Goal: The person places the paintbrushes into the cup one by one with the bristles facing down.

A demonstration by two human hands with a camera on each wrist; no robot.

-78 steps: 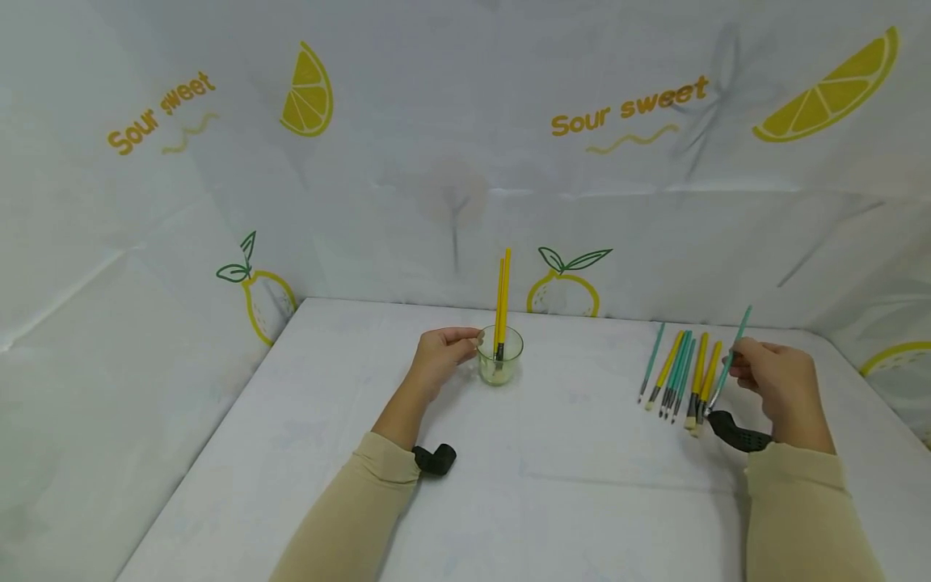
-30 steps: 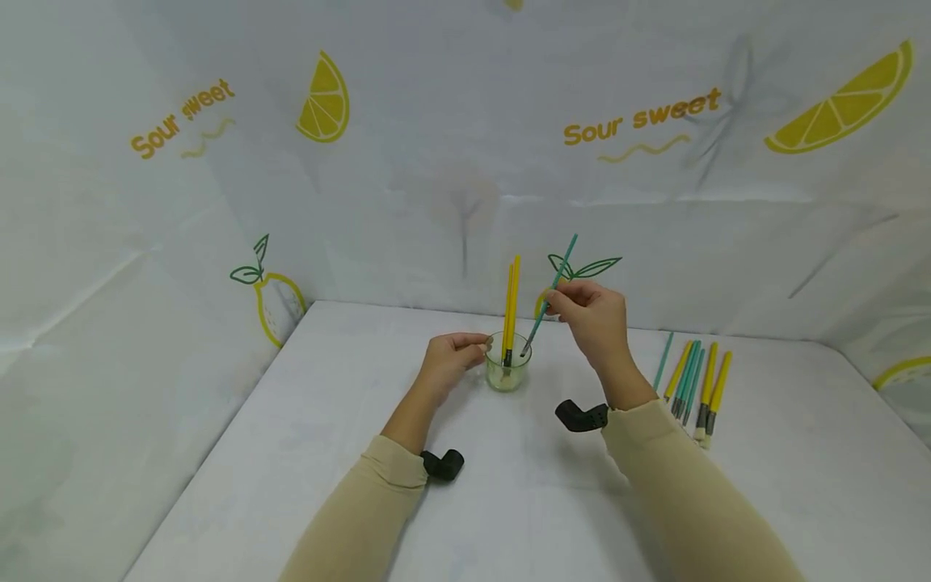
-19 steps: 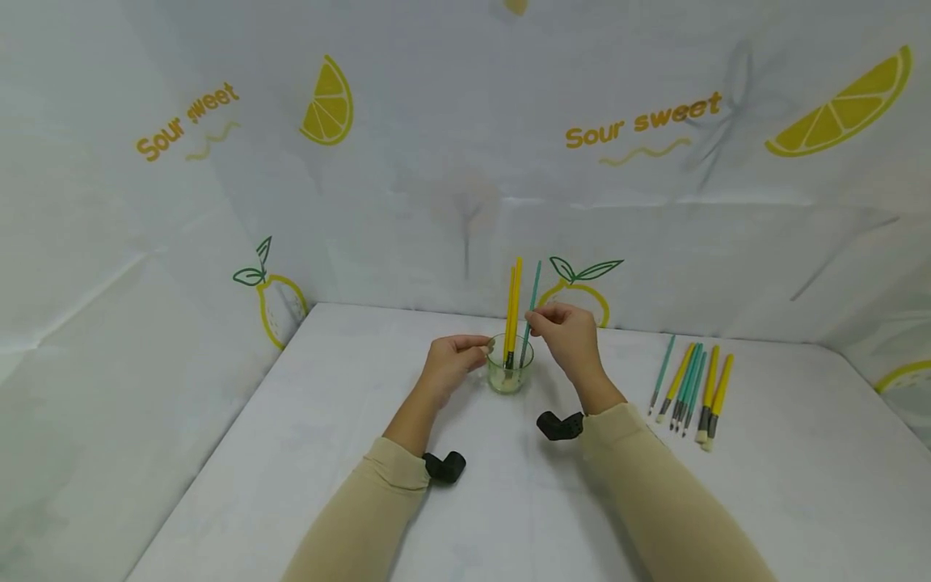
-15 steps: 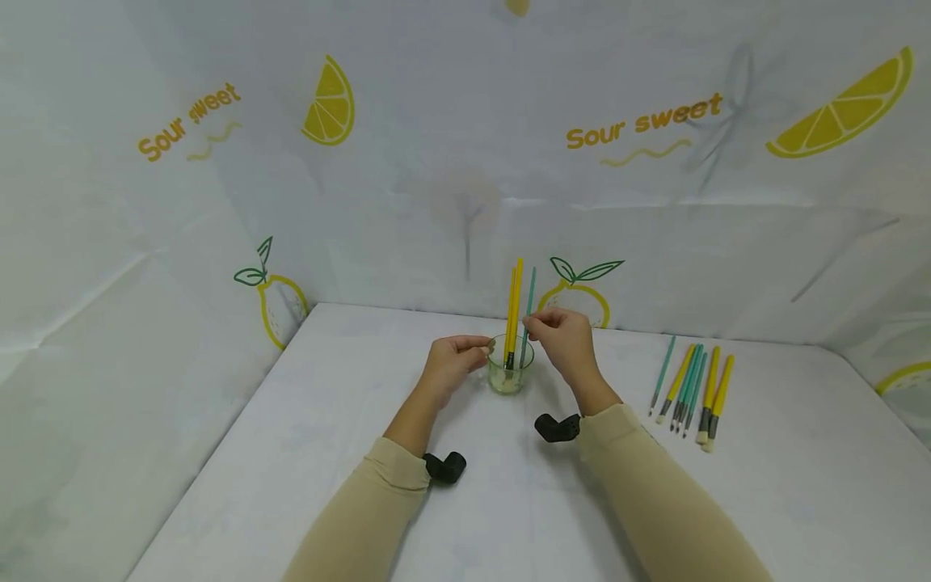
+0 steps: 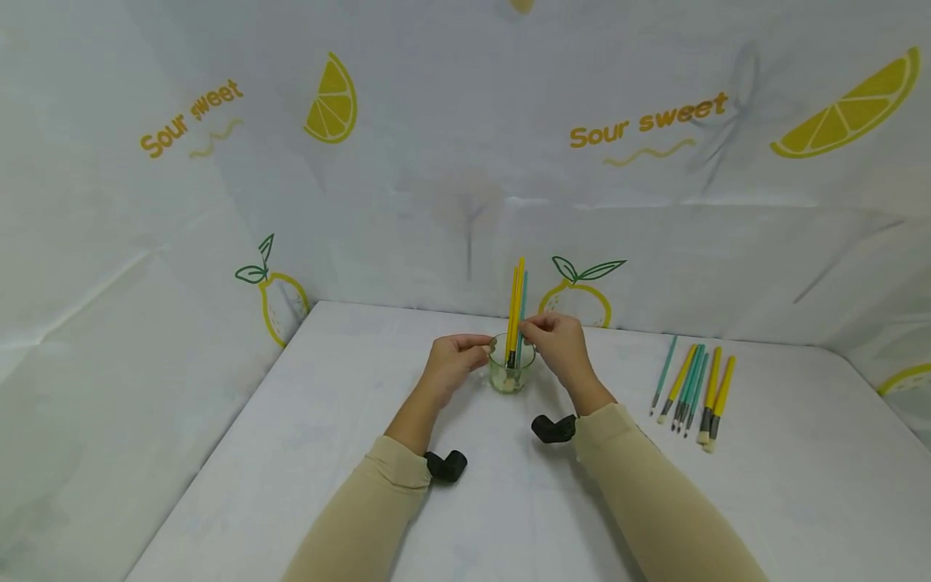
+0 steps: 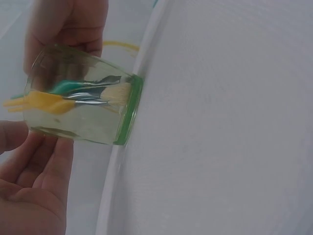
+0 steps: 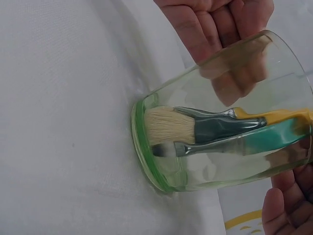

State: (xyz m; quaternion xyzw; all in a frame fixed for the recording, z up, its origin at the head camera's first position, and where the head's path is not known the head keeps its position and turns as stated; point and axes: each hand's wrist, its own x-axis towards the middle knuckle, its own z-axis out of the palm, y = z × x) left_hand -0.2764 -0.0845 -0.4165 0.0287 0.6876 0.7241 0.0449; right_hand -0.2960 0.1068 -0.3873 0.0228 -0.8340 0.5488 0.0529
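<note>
A clear greenish glass (image 5: 507, 381) stands on the white table. Its rim is held at the left side by my left hand (image 5: 449, 365), between thumb and fingers. Two yellow paintbrushes (image 5: 517, 301) lean inside, bristles down. My right hand (image 5: 560, 343) pinches a thin teal paintbrush (image 5: 524, 293) that stands in the glass against the yellow ones. In the right wrist view, the dark tip of the teal brush (image 7: 168, 149) is down near the glass's thick green base, beside a wide pale-bristled brush (image 7: 168, 125). The left wrist view shows both hands on opposite sides of the glass (image 6: 93, 125).
Several yellow and teal paintbrushes (image 5: 688, 388) lie side by side on the table (image 5: 364, 364), to the right of my right hand. Behind the table hangs a white cloth (image 5: 407, 226) printed with lemons. A black wrist camera (image 5: 554, 429) sits on my right wrist, another (image 5: 447, 466) on my left.
My right hand has brought the teal paintbrush leftward from the row on the right, lowered it into the glass and brought it upright against the yellow ones. My left hand keeps to the glass rim.
</note>
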